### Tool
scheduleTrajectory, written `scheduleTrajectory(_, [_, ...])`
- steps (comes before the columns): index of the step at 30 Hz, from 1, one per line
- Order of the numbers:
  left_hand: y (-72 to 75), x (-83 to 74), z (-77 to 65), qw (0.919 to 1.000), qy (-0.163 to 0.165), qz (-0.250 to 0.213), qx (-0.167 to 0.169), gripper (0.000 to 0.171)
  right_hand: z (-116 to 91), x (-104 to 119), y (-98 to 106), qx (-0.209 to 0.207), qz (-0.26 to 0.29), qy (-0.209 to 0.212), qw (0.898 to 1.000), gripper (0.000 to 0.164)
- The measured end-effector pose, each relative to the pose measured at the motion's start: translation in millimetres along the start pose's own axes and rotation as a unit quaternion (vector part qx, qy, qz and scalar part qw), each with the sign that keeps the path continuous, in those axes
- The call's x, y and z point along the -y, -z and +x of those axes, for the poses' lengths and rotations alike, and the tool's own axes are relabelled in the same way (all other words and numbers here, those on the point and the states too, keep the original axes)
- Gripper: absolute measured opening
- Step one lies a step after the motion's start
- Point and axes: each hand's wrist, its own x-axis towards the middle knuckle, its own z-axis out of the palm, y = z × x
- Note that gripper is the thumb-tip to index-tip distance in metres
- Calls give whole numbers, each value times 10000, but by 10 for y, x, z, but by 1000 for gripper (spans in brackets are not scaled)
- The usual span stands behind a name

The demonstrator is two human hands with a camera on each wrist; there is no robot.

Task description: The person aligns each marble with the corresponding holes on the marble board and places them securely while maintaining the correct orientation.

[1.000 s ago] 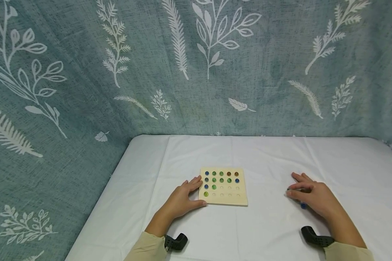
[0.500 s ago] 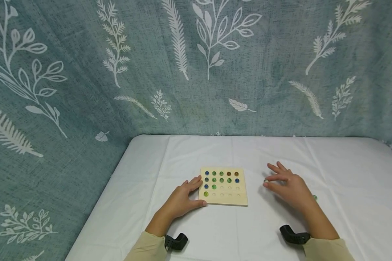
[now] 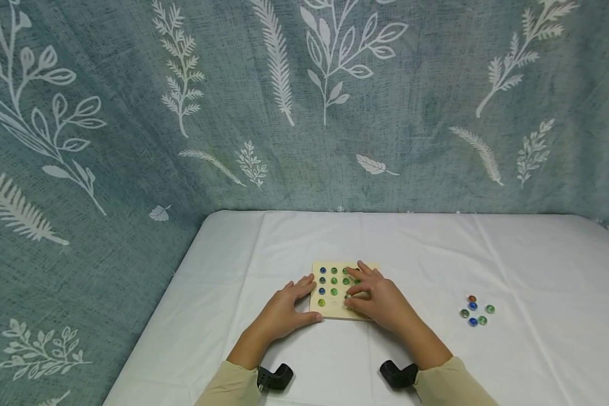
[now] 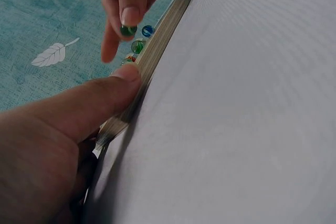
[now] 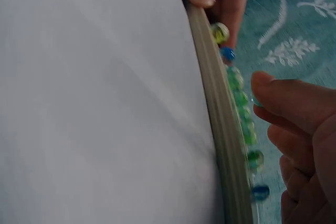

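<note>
A pale wooden board with rows of round hollows lies on the white table, several glass marbles seated in it. My left hand rests against its near left corner, thumb on the front edge and fingers spread along the left side. Over the board's right part, my right hand pinches a green marble between thumb and forefinger, just above the surface. That hand hides much of the board's right side in the head view. A yellow-green marble sits at the near left of the board.
To the right lies a loose group of marbles on the cloth, including an orange marble, a blue marble and a green marble. A patterned blue-green curtain hangs behind the white-covered table.
My right hand has carried a marble leftward from the loose group to over the board. The loose marbles it covered now show. My left hand stays at the board's corner.
</note>
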Motion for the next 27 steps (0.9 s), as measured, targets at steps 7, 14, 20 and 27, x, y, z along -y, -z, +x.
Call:
scheduleTrajectory(7, [8, 3, 2, 10000, -49, 50, 28, 79, 75, 98, -134, 241, -149, 72, 9996, 17])
scheduleTrajectory(14, [10, 4, -5, 10000, -69, 19, 18, 79, 111, 161, -168, 344, -167, 67, 9992, 17])
scheduleTrajectory(20, [9, 2, -6, 10000, -65, 16, 49, 79, 112, 183, -180, 414, -232, -3, 9989, 15])
scheduleTrajectory(27, [6, 6, 0, 9999, -105, 51, 30, 79, 123, 182, -192, 408, -271, -28, 9988, 15])
